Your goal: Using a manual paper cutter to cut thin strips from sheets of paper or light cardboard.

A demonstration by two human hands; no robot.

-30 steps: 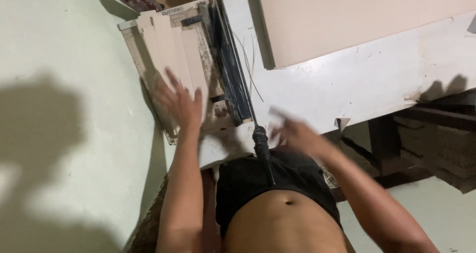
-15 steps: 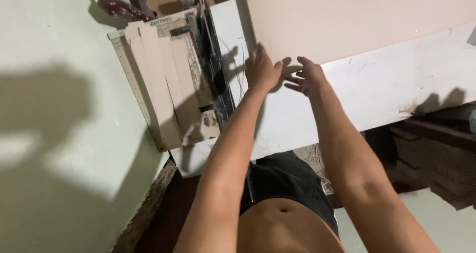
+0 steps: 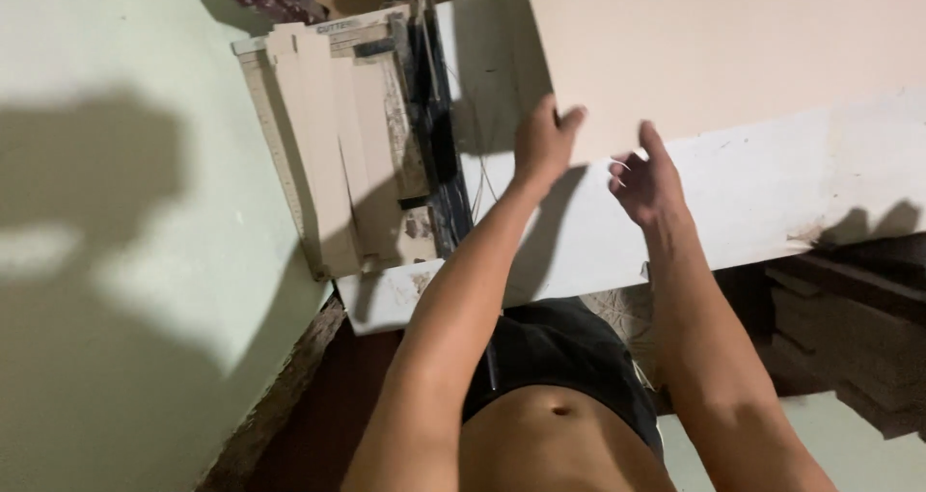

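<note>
while the left hand (image 3: 543, 143) grips the beige board's (image 3: 733, 48) near corner, the right hand (image 3: 648, 176) hovers released just beside its edge.

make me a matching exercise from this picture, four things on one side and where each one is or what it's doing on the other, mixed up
Things:
1. left hand
2. right hand
3. pale board
4. stack of cut strips

Places or states:
A. lies on the cutter by the green wall
B. grips the near corner of the board
C. open, fingers spread, just off the board's near edge
D. large sheet lying over the white table

Pairs: 1-B, 2-C, 3-D, 4-A
</note>
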